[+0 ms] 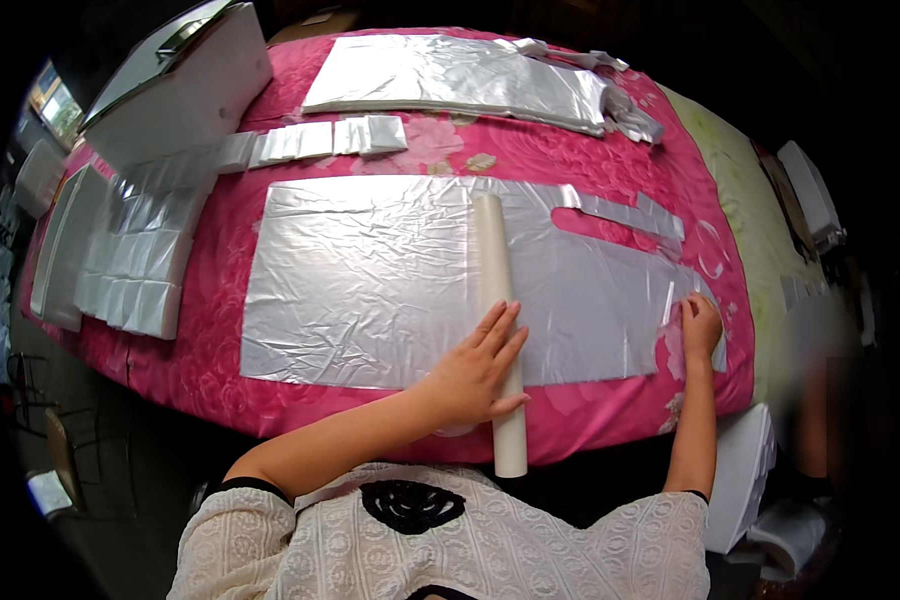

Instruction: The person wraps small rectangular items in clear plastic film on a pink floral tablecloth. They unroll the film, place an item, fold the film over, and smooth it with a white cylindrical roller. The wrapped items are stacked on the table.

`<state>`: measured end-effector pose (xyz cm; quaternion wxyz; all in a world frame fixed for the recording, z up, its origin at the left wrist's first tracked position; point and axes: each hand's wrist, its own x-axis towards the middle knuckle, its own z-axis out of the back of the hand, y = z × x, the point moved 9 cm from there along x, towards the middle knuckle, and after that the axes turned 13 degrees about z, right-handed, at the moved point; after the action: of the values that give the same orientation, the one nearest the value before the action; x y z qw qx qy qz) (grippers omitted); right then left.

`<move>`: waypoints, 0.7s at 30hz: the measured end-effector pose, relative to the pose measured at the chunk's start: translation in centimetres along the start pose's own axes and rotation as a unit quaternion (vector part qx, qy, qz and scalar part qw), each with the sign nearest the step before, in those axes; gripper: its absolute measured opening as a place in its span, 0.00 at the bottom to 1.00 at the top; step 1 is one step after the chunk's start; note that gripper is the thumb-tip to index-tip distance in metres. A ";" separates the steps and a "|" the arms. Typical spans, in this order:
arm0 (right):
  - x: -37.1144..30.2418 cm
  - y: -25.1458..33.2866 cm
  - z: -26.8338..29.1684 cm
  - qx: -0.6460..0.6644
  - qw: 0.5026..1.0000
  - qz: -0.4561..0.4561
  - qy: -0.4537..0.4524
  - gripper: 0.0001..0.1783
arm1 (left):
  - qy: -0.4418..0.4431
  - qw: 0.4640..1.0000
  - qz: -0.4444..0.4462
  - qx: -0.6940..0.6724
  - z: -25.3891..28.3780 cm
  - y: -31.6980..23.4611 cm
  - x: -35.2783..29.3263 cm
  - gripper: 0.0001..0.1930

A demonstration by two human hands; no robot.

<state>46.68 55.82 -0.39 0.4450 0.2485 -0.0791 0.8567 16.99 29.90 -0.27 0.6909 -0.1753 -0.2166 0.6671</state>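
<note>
A thin, silvery, translucent plastic sheet lies spread on a pink floral cloth in front of me. Its left part is wrinkled, and its right end has a rounded cut-out and narrow strips. Across the sheet, running away from me, rests a long off-white roller tube; its near end juts past the table edge. My left hand lies on the near half of this tube with fingers stretched apart. At the sheet's right end, my right hand pinches the plastic edge between thumb and fingers.
Behind lies a stack of similar plastic sheets. Small folded plastic packets stand in rows at left, with more in a line. White foam boxes stand at far left; another is below the right edge.
</note>
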 end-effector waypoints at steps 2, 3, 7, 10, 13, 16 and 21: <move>0.9 3.6 2.1 0.037 0.996 0.043 -0.066 0.07 | -0.002 1.000 0.002 0.001 0.2 -0.2 0.1 0.40; 1.2 4.6 2.5 0.093 0.994 0.008 -0.059 0.06 | -0.003 1.000 0.002 -0.003 0.2 -0.3 0.1 0.40; 1.1 12.8 2.5 0.361 0.925 -0.109 0.039 0.07 | -0.025 0.995 -0.015 -0.096 1.5 -0.9 0.0 0.33; -0.3 23.1 2.1 0.541 0.832 -0.063 0.110 0.07 | 0.024 0.877 0.118 -0.465 1.4 0.3 -0.1 0.26; -2.6 33.1 2.8 0.652 0.714 0.007 0.254 0.14 | 0.106 0.688 0.273 -0.664 -0.6 3.5 -0.7 0.19; -3.5 36.6 6.0 0.599 0.743 0.202 0.220 0.20 | 0.130 0.723 0.313 -0.602 1.0 7.8 -1.8 0.06; -5.4 33.8 7.6 0.305 0.922 0.182 0.151 0.25 | 0.076 0.748 0.402 -0.523 6.7 19.9 -6.0 0.07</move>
<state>24.84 29.21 6.39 0.1907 0.2214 0.2106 0.9329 -3.53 24.62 -5.63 0.1732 -0.6298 -0.3880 0.6503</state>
